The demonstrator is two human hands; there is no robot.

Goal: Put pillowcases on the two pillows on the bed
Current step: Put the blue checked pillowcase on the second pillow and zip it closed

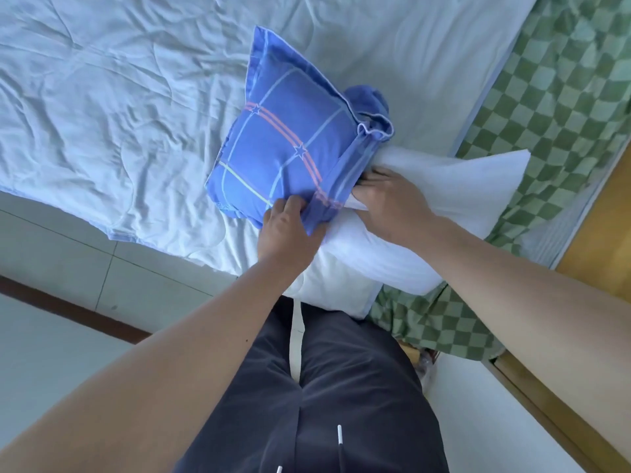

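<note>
Left hand [285, 227] clenched on the bunched hem of the blue pillowcase [283, 145], centre frame. Right hand [389, 196] pressed at the mouth of the case, fingers gripping the white pillow [409, 240]. Pillow seen roughly half sheathed, bare end trailing toward lower right, lying on the bed [119, 97] over a second white pillow [334, 295]. Green checked sheet [563, 97] noted at right edge. Risk judged: gathered fabric could jam on the pillow's corners if pulled unevenly, leaving the filling folded inside.
</note>
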